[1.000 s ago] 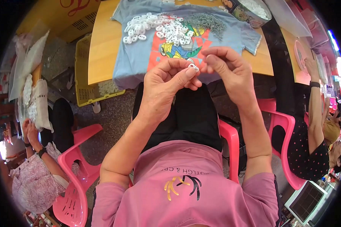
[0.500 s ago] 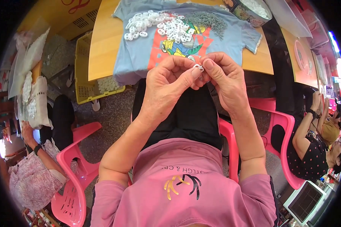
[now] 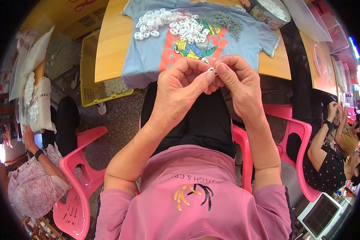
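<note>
Both of my hands meet over my lap, just off the near table edge. Between thumb and fingers, my left hand (image 3: pixel 182 84) pinches a small white plastic piece with holes (image 3: pixel 212 69). My right hand (image 3: pixel 241 86) is closed in a pinch against that piece; whatever is in its fingertips is too small to name. Beyond them, a light blue printed T-shirt (image 3: pixel 142 58) covers much of the wooden table. On it lie a heap of white two-holed plastic pieces (image 3: pixel 152 25) and, to its right, a heap of small grey parts (image 3: pixel 227 24).
A round tin (image 3: pixel 264 14) of white pieces stands at the far right of the table (image 3: pixel 112 44). Below its left side is a yellow crate (image 3: pixel 84 80). Pink chairs (image 3: pixel 78 180) flank me, with a seated person on the left (image 3: pixel 36 180) and others on the right (image 3: pixel 328 160).
My hands stay together on the white piece, with only slight finger movement. The whole view has shifted a little; the table and heaps appear slightly to the right and higher.
</note>
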`<control>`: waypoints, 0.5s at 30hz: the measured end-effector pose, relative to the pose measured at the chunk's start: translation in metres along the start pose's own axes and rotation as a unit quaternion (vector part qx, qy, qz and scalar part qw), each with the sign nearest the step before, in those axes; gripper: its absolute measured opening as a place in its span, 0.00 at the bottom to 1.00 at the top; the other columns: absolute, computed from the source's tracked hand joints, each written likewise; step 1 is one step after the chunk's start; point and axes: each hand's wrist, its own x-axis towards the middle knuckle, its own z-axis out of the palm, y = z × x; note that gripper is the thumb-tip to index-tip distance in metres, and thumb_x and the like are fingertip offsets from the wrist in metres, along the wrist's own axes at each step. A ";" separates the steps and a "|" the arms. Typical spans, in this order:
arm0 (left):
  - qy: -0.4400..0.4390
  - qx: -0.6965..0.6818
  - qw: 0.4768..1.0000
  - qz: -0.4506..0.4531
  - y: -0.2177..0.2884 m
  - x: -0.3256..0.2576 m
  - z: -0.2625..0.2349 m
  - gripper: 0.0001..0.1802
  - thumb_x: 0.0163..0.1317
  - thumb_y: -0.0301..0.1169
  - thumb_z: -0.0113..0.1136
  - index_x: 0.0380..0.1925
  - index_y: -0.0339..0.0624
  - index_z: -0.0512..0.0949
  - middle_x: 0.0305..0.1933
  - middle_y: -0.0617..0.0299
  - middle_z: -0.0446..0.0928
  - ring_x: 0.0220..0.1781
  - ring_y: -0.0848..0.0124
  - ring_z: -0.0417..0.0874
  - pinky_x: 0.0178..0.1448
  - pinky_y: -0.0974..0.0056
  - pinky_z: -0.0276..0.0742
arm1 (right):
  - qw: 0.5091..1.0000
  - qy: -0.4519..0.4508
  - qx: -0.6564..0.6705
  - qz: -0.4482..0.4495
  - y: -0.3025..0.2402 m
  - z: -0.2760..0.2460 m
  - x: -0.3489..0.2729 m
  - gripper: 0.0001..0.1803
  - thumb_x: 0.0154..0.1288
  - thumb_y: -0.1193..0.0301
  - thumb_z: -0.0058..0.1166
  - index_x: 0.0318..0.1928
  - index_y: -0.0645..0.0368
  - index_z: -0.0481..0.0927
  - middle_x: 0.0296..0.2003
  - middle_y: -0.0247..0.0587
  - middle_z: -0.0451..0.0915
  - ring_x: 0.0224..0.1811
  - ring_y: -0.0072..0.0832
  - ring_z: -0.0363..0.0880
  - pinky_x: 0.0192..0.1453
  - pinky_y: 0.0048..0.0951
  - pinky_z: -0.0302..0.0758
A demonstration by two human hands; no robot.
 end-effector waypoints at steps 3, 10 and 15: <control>-0.001 -0.004 1.000 0.001 -0.001 0.000 0.000 0.07 0.66 0.24 0.60 0.40 0.30 0.76 0.34 0.59 0.81 0.35 0.76 0.81 0.41 0.71 0.79 | 1.000 0.003 -0.022 -0.008 -0.002 0.003 -0.001 0.10 0.70 0.70 0.56 0.45 0.64 0.77 0.35 0.34 0.79 0.33 0.18 0.75 0.40 0.21 0.75; 0.039 0.039 0.998 0.020 -0.002 -0.002 0.004 0.06 0.65 0.24 0.61 0.37 0.31 0.77 0.32 0.60 0.81 0.33 0.76 0.82 0.39 0.72 0.79 | 0.998 0.009 -0.034 -0.046 0.011 0.001 0.000 0.08 0.70 0.72 0.56 0.43 0.63 0.77 0.35 0.34 0.80 0.34 0.19 0.76 0.41 0.21 0.75; 0.042 0.055 0.998 0.014 -0.008 0.005 -0.006 0.07 0.65 0.25 0.62 0.38 0.31 0.78 0.32 0.60 0.82 0.33 0.76 0.82 0.39 0.73 0.79 | 0.998 0.044 0.047 0.002 0.026 0.004 0.004 0.06 0.70 0.73 0.56 0.43 0.63 0.78 0.36 0.35 0.80 0.35 0.19 0.77 0.42 0.22 0.77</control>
